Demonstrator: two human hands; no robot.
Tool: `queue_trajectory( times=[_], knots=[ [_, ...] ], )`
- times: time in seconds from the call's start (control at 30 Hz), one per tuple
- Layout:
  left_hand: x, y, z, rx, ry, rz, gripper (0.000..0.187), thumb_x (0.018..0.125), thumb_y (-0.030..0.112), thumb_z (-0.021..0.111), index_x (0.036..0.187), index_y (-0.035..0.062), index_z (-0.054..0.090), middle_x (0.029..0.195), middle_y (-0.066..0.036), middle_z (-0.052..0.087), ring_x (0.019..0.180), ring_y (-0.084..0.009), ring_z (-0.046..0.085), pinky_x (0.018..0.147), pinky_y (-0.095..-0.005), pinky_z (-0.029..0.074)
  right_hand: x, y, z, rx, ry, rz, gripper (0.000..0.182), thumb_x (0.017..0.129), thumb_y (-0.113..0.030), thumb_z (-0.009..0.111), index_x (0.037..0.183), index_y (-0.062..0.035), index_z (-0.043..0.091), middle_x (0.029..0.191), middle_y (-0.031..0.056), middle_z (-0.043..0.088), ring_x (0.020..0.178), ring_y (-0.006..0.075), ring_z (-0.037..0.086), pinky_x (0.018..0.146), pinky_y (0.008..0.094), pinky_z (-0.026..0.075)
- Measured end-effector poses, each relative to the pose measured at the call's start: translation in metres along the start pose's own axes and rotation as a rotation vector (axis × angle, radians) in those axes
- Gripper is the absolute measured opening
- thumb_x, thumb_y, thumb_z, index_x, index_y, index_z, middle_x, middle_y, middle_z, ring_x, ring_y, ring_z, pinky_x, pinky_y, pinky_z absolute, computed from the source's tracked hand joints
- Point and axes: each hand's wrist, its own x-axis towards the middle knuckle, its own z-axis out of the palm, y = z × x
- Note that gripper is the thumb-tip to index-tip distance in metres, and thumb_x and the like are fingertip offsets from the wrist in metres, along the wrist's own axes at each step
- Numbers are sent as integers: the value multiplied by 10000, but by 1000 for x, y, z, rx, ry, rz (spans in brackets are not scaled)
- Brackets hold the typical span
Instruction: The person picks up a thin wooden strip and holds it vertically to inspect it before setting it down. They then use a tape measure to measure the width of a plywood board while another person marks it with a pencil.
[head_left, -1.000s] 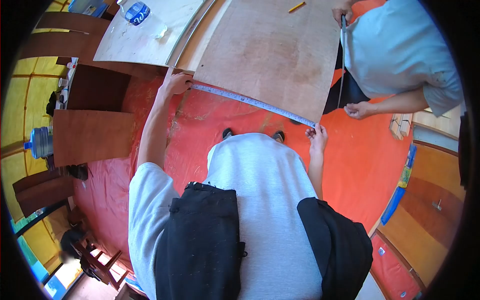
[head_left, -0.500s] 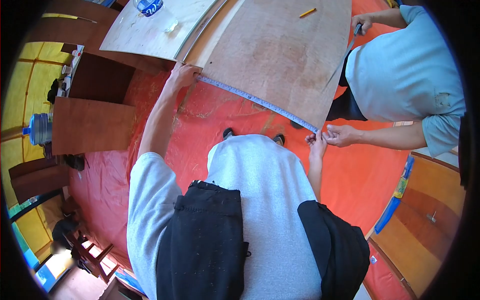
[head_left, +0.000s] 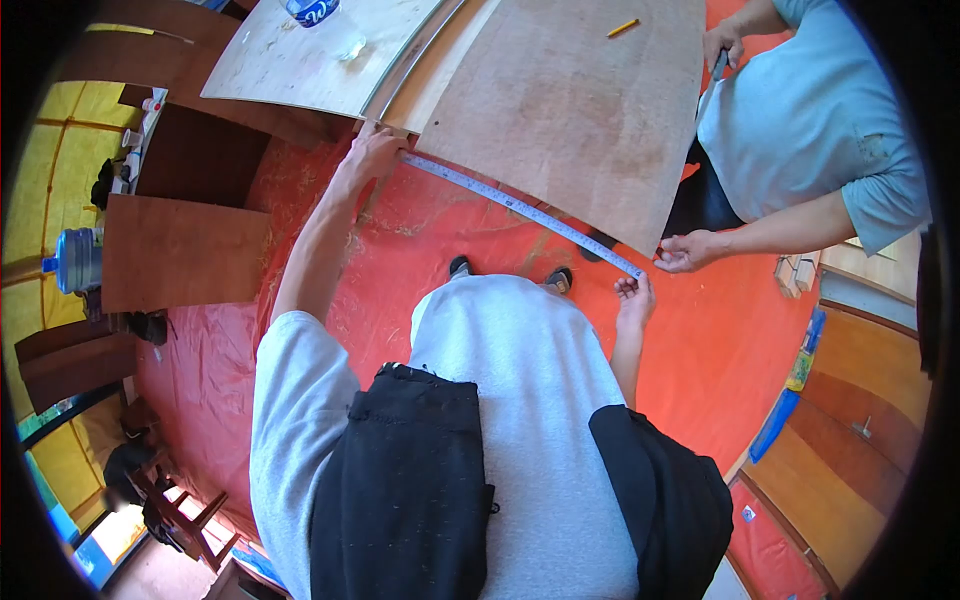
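My left hand (head_left: 376, 150) is closed on the near end of a tape measure (head_left: 520, 208), beside the left corner of a thin wooden board (head_left: 570, 110). The tape's blade stretches along the board's near edge to my right hand (head_left: 634, 298). There my fingers pinch the blade's other end, a little off the board. Just above, a co-worker's hand (head_left: 692, 251) is at the board's right corner. Their other hand (head_left: 724, 42) grips a dark-handled tool (head_left: 720, 66). A yellow pencil (head_left: 623, 28) lies on the board.
A pale panel (head_left: 300, 70) with a plastic bottle (head_left: 345, 40) on it lies to the left, beside a metal strip (head_left: 425, 55). Red sheeting (head_left: 500, 380) covers the floor. Brown panels (head_left: 185, 255) and a water jug (head_left: 78, 262) stand at far left.
My right hand has drawn the tape's end slightly away from the board's edge. The co-worker's lower hand has moved up to the board's corner. My left hand stays by the left corner.
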Motion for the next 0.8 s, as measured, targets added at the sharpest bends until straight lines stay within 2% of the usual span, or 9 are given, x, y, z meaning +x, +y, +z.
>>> queue_trajectory(
  times=[0.1,0.2,0.3,0.43,0.63,0.73,0.8],
  knots=[
    [-7,-8,6,19,-19,54,219,897,257,598,1090,213,690,1060,-88,624,1095,-313,561,872,-454,502,-9,-3,2,56,74,-13,241,975,-253,558,1013,-15,547,836,76,571,772,197,609,711,349,559],
    [-21,-3,0,25,-56,72,211,901,273,591,1070,188,684,1034,-97,624,1045,-321,590,846,-467,504,-31,-14,10,40,105,-72,262,972,-262,558,959,-1,560,840,80,560,791,199,596,739,356,546],
    [-36,2,-12,18,-94,73,196,901,280,587,1027,161,678,1015,-104,627,1030,-320,597,820,-480,504,-39,-12,3,56,124,-63,235,961,-226,558,991,7,549,846,79,571,771,198,605,719,349,558],
    [-57,6,-14,8,-130,98,175,889,263,588,974,130,664,988,-120,639,1007,-332,605,814,-485,499,-45,-7,-12,34,106,-30,249,952,-234,574,971,14,565,843,85,571,773,204,606,725,354,556],
    [-76,6,18,-1,-138,83,163,871,227,569,950,124,668,925,-134,656,948,-349,619,816,-475,492,-41,-4,-32,14,66,8,267,942,-244,594,961,21,579,846,99,575,788,220,609,739,371,551],
    [-94,28,11,-25,-195,-9,181,866,249,569,951,129,674,939,-137,664,960,-341,625,827,-463,493,-34,-5,-50,2,53,30,273,934,-246,604,985,22,584,856,106,582,783,224,618,730,374,560],
    [-104,40,9,-19,-248,-35,240,855,281,587,1029,144,680,1000,-166,669,1010,-326,627,907,-422,475,-36,-8,-60,-15,53,38,280,930,-250,607,1004,19,585,865,111,586,769,221,629,713,367,573]
  ],
)
